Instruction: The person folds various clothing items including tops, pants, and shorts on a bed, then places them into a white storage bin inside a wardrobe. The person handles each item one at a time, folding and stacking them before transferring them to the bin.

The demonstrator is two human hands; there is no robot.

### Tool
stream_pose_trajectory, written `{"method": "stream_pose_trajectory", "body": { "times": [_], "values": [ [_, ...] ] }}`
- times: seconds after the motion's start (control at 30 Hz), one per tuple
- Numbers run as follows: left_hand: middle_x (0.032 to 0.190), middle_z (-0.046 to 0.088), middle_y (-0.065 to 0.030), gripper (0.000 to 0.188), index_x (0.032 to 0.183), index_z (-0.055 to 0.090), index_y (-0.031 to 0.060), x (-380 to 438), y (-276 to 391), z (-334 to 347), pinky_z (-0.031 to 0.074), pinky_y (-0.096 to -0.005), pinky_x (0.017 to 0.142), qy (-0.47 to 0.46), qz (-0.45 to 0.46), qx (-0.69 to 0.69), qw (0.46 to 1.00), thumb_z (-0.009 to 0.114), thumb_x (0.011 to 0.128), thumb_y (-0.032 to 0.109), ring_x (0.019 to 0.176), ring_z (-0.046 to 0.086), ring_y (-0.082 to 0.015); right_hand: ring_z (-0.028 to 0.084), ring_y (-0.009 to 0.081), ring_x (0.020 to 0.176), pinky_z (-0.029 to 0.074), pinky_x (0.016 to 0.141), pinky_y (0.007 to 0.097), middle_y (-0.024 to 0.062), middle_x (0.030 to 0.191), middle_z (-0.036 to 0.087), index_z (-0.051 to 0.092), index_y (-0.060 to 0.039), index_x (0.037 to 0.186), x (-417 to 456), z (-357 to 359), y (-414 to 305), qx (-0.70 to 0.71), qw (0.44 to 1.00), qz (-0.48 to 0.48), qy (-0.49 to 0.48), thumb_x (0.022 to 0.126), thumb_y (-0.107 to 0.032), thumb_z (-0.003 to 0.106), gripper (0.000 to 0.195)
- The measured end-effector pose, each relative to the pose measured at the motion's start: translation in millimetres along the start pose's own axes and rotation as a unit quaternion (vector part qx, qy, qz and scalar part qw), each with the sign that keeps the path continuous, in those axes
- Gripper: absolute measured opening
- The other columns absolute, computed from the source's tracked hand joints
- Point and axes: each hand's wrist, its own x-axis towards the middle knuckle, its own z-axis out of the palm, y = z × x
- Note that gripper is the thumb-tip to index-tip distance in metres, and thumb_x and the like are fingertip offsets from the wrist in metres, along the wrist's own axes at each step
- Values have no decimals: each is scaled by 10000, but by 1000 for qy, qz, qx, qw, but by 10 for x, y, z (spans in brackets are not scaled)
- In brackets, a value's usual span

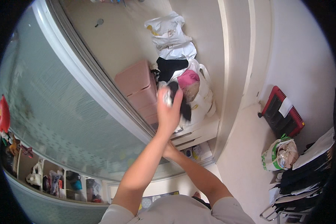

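Note:
My left hand is blurred, reaching over the cabinet shelf. Between its thumb and fingers shows a black-and-white item, apparently cloth. My right hand is mostly hidden behind my left forearm, so its fingers cannot be seen. Just beyond my left hand, a white bag stands with a pink bundle and a brownish bundle in its mouth. Black cloth lies behind it. A pink plastic drawer box stands to the left.
White plastic bags lie deeper in the cabinet. A sliding glass door bounds the left, drawers sit below. On the right are a red-black case, a filled green-white bag and a rack of hanging clothes.

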Motion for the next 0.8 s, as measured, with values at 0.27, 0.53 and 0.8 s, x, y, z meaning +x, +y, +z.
{"method": "stream_pose_trajectory", "body": {
  "times": [0.27, 0.53, 0.8],
  "values": [
    [1614, 322, -147, 522, 1452, 438, 229, 712, -1154, 790, 171, -696, 1150, -253, -97, 287, 919, 550, 964, 378, 1418, 392, -456, 509, 339, 1329, 404, 1110, 412, 228, 1405, 566, 546, 6, 1349, -53, -50, -134, 39, 998, 44, -5, 853, -340, 763, 643],
    [1467, 476, -261, 648, 1508, 394, 108, 598, -669, 352, 561, -528, 862, -242, 33, 432, 868, 592, 935, 339, 1014, 680, -454, 459, 344, 1379, 343, 1158, 406, 211, 1475, 508, 503, -20, 1412, -91, 105, -70, 143, 985, 91, -17, 858, -345, 771, 696],
    [1186, 640, -132, 493, 1362, 560, 70, -1139, 633, -716, 531, -421, 788, -266, 316, 408, 814, 603, 910, 262, 832, 667, -245, 560, 295, 1172, 443, 1014, 416, 162, 1298, 593, 478, 7, 1374, 1, -173, 88, -52, 986, 157, 36, 737, -263, 876, 799]
  ]
}}
